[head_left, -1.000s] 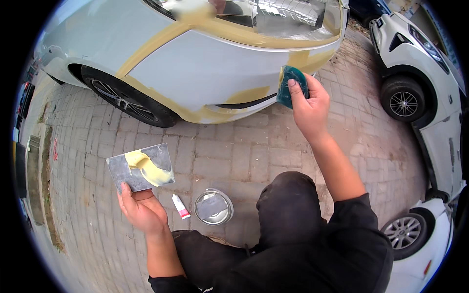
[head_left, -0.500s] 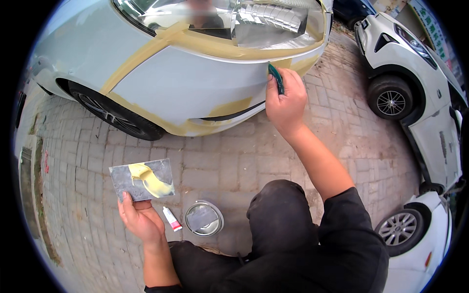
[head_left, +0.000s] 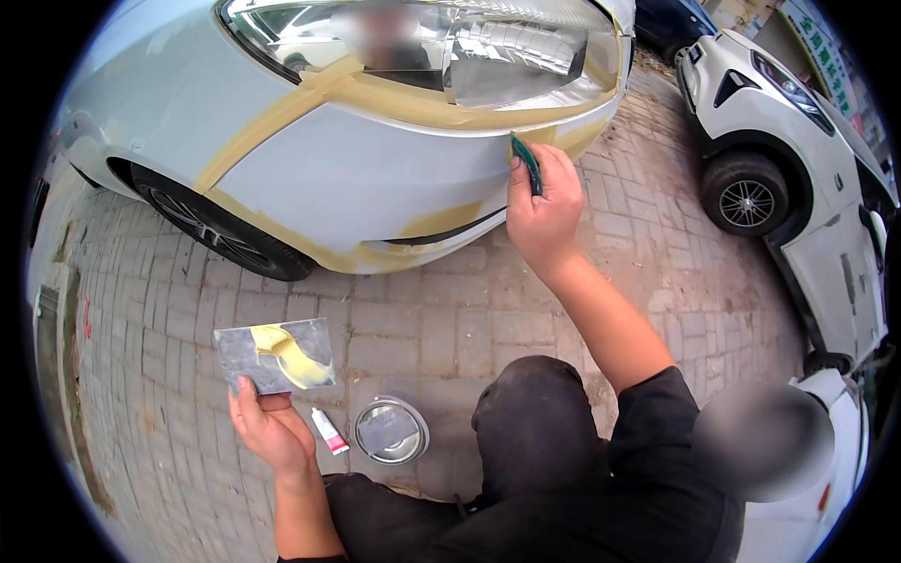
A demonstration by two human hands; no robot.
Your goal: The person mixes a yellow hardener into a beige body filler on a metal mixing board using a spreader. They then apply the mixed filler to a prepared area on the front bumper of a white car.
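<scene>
My right hand (head_left: 546,206) pinches a dark green putty spreader (head_left: 527,165), its tip at the bumper (head_left: 375,178) of a pale silver-white car, just under the headlight. In my left hand (head_left: 272,427) is a flat grey mixing board (head_left: 235,354), gripped by its lower edge. Yellow body filler (head_left: 293,357) lies smeared across the board in a curved streak. Tan masking tape (head_left: 441,113) runs along the headlight (head_left: 516,52) and down the fender seam. More yellowish patches surround the dark slot low on the bumper.
On the paving bricks (head_left: 413,319) near my knees stand a round metal can (head_left: 392,430) and a white-and-red tube (head_left: 329,432). The car's front wheel (head_left: 211,220) is at the left. Another white car (head_left: 788,122) is parked on the right.
The view has shifted slightly, with the car a little lower in the picture. My right hand and the spreader stay by the bumper under the headlight. Both grips are unchanged.
</scene>
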